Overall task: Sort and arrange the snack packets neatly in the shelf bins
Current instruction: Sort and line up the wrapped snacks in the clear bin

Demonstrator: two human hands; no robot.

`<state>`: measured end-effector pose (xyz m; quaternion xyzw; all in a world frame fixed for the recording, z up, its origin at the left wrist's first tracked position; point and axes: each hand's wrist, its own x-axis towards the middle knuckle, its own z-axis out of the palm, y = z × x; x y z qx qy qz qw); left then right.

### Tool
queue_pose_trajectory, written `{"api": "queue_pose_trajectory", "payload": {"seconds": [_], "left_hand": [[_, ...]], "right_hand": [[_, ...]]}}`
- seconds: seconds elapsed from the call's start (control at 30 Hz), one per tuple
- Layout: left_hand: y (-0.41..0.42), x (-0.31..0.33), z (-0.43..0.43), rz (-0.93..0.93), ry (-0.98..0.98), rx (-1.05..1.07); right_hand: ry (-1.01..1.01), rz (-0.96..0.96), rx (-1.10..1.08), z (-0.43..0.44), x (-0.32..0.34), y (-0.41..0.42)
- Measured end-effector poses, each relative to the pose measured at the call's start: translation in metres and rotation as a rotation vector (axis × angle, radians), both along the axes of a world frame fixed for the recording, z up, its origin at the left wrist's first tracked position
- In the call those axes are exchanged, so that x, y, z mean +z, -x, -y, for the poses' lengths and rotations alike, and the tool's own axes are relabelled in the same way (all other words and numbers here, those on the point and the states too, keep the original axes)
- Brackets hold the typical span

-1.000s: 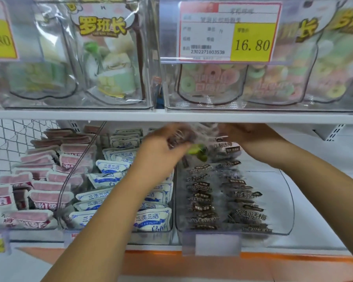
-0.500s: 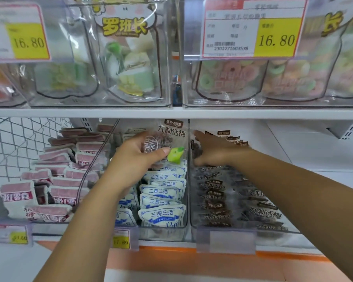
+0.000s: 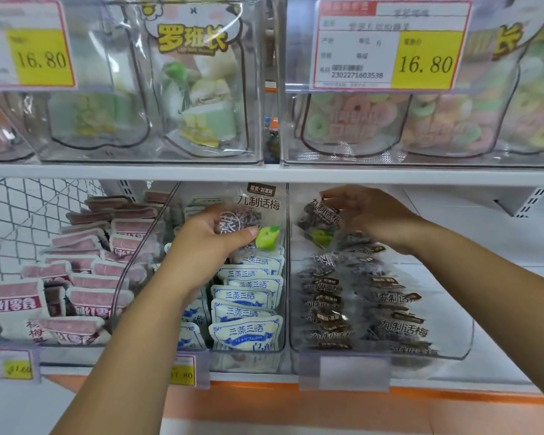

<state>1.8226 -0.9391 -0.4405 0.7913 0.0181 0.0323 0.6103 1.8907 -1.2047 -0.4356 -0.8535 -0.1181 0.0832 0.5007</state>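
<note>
On the lower shelf stand three clear bins side by side. The left bin (image 3: 124, 277) is packed with pink-and-white packets (image 3: 85, 299), the middle bin (image 3: 248, 361) holds overlapping rows of blue-and-white packets (image 3: 245, 334), and the right bin (image 3: 453, 328) holds two rows of dark plum packets (image 3: 327, 312) lying along its left and middle, with bare clear wall showing on its right side. Above them, the upper shelf board (image 3: 264, 174) carries larger clear bins with pouches of pale green and white sweets (image 3: 201, 98) and pouches of coloured ring sweets (image 3: 352, 120), fronted by a 16.80 price label (image 3: 390, 45). Both hands work in the gap between the bin tops and the underside of the upper board; white shelf (image 3: 500, 309) shows to the right of the right bin, and wire mesh (image 3: 19, 221) closes the far left. The left hand (image 3: 214, 243) reaches over the back of the middle bin, thumb and fingers curled around a clear plum packet with a green leaf mark (image 3: 258, 215), held upright above the blue-and-white rows. The right hand (image 3: 371, 215), palm down with the wrist bent, pinches the top of a second plum packet (image 3: 319, 221) standing tilted at the back of the right bin, just behind its dark rows.
</note>
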Motion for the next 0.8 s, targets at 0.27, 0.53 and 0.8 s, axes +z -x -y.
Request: {"api": "queue_pose_trajectory", "payload": {"seconds": [0.27,0.53,0.8], "left_hand": [[0.003,0.001,0.006,-0.011,0.022,-0.007],[0.005,0.002,0.005,-0.007,0.005,-0.038],[0.004,0.002,0.008,0.029,0.113,0.017]], "right_hand": [[0.321,0.041,0.127,-0.006,-0.003,0.002],[0.795,0.103,0.309,-0.008,0.007,0.008],[0.876,0.402,0.307,-0.02,-0.031,0.015]]}}
